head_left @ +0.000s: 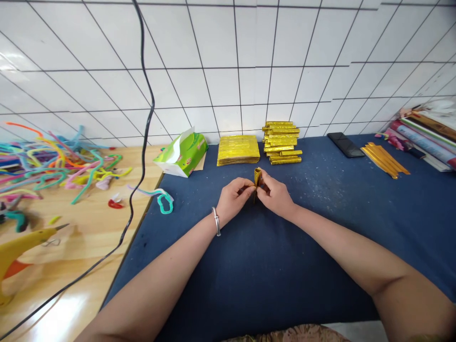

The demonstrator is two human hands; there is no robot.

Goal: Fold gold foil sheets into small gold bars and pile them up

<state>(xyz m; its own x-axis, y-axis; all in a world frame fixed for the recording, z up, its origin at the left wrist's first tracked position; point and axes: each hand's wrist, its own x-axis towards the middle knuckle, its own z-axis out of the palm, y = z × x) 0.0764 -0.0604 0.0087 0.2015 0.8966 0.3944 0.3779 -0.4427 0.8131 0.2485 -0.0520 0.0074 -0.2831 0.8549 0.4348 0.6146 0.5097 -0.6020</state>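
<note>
Both hands meet over the blue cloth-covered desk (270, 266). The left hand (233, 199) and the right hand (276, 194) pinch a small folded gold foil paper piece (257, 176) between their fingertips, held upright. Behind it lie a flat stack of gold foil sheets (238, 150) and a pile of folded gold strips (282, 141). A green tissue box (183, 154), a white tissue poking out, sits at left.

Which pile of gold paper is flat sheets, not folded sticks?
The gold pile beside the green tissue box. It is flat stacked sheets; the stack to its right is folded bars, and loose strips lie farther right.
</note>
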